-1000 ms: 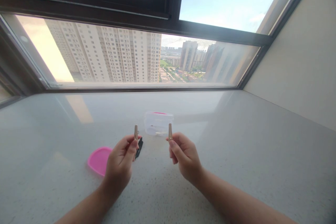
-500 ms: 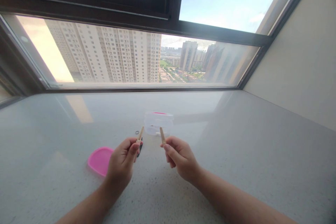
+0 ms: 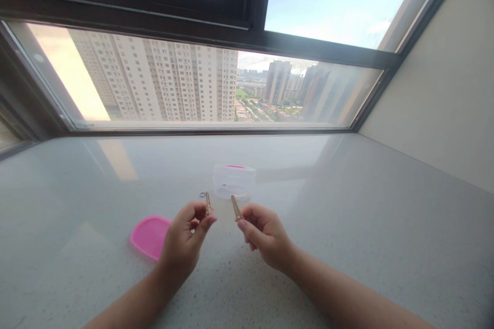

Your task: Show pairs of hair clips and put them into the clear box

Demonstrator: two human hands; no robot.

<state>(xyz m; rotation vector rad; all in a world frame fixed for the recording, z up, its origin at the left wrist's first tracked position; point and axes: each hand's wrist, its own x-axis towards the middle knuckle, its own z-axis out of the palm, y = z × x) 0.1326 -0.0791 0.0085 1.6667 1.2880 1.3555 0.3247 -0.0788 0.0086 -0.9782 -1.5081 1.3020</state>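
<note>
Holds 1 gold clip [image 3: 208, 202] nearly upright, pinched narrowly between thumb and fingers of the left hand [image 3: 183, 239]. Grips 1 matching clip [image 3: 235, 207], tip leaning left, as narrowly in the right hand [image 3: 268, 234]. Carries these 2 apart, above a pale counter [image 3: 347, 216]. Looking past them, can see 1 small dark ring [image 3: 203, 196] near the left hand's clip and 1 clear box [image 3: 234, 181] just beyond. Leftward, can see 1 pink lid [image 3: 150, 236], partly covered by the left hand. Farther out, faces 1 dark window frame [image 3: 324, 46].
</note>
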